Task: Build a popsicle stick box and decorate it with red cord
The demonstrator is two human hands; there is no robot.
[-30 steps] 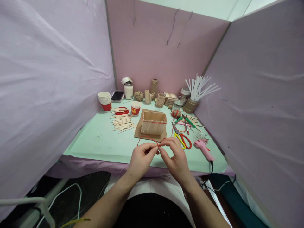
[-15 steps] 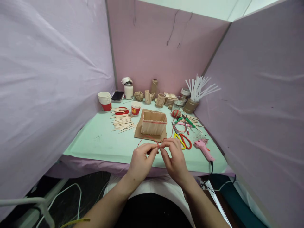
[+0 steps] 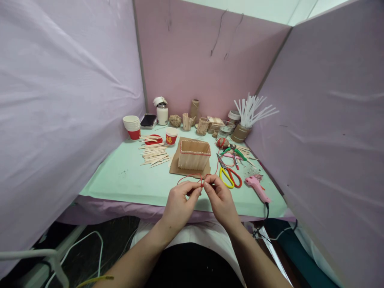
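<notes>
Red string (image 3: 189,175) is pinched between the fingertips of my left hand (image 3: 181,202) and my right hand (image 3: 221,200), which meet close together over the table's near side. A loop of it arcs up to the left, and a strand trails right toward a ball of red and brown string (image 3: 222,143). Just beyond my fingers, an open box made of wooden sticks (image 3: 194,161), trimmed in red along its rim, rests on a piece of cardboard (image 3: 177,168). My fingers partly hide the string at the pinch.
Scissors (image 3: 230,176) with yellow and red handles and a pink glue gun (image 3: 258,190) lie at right. Green-handled pliers (image 3: 238,154) are behind them. Loose wooden sticks (image 3: 154,155) and paper cups (image 3: 132,127) stand left. White sticks (image 3: 250,112) rise from a holder at back right.
The red string's loop has shifted to the right and now curls up near my fingertips. My right fingers have drawn in more tightly beside my left ones.
</notes>
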